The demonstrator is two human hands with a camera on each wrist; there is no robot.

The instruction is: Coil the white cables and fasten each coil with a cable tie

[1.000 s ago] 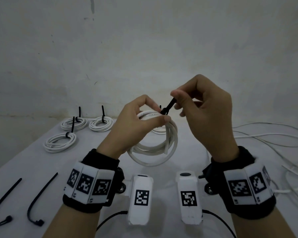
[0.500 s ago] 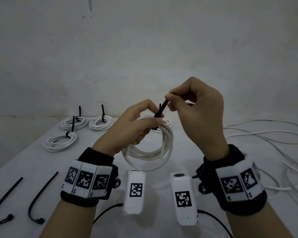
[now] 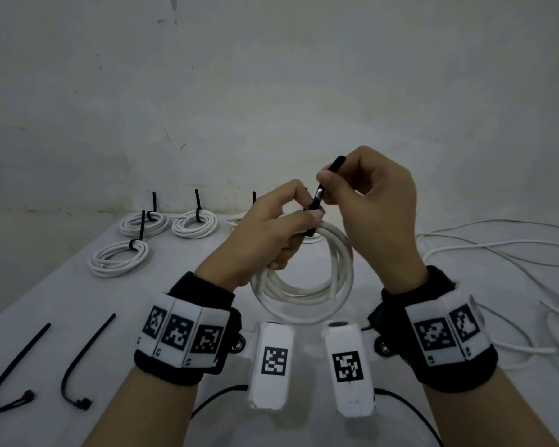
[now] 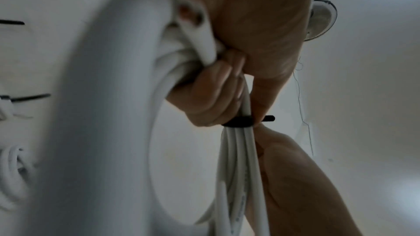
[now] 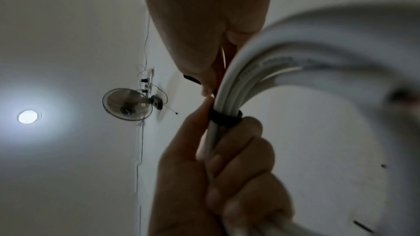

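A white cable coil [image 3: 307,285] hangs above the table in my left hand [image 3: 271,233], whose fingers and thumb curl round its top strands. A black cable tie [image 3: 317,201] wraps the bundle there; in the wrist views its band [image 4: 238,121] [image 5: 225,118] sits tight around the strands [image 4: 236,159] [image 5: 232,85]. My right hand [image 3: 368,201] pinches the tie's free tail between thumb and forefinger, just above the left thumb, with the tail tip sticking out past the fingers.
Three tied coils [image 3: 120,258] [image 3: 144,224] [image 3: 194,223] lie at the far left of the white table [image 3: 62,295]; another is partly hidden behind my left hand. Two loose black ties [image 3: 17,366] [image 3: 84,362] lie near left. Uncoiled white cables [image 3: 497,250] sprawl on the right.
My right hand has pulled the tie's tail upward, so more of it stands above the coil. The loop has drawn tight on the strands. The left hand keeps holding the coil.
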